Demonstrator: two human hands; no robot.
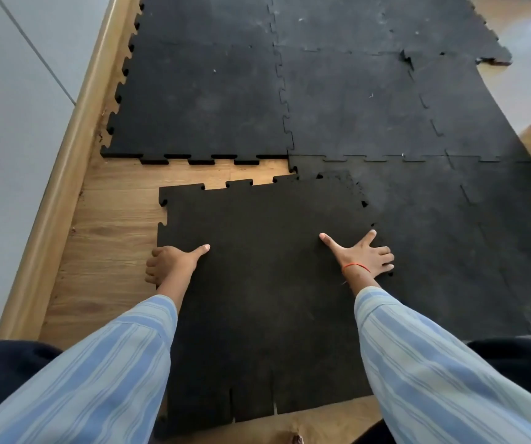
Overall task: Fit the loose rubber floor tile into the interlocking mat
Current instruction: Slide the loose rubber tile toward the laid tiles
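The loose black rubber tile [264, 283] lies on the wooden floor in front of me, its toothed far edge a short gap away from the toothed edge of the laid mat [206, 100]. Its right edge overlaps the neighbouring mat tile [450, 235]. My left hand [169, 262] grips the tile's left edge, thumb on top and fingers curled under. My right hand [365, 256] rests near the tile's right edge, thumb and index finger spread on top, the other fingers curled over that edge.
Bare wooden floor [113, 225] shows to the left of the tile and in the strip between tile and mat. A wooden skirting board [75, 149] and grey wall [8, 123] run along the left. The mat's far right corner [495, 59] is lifted and torn.
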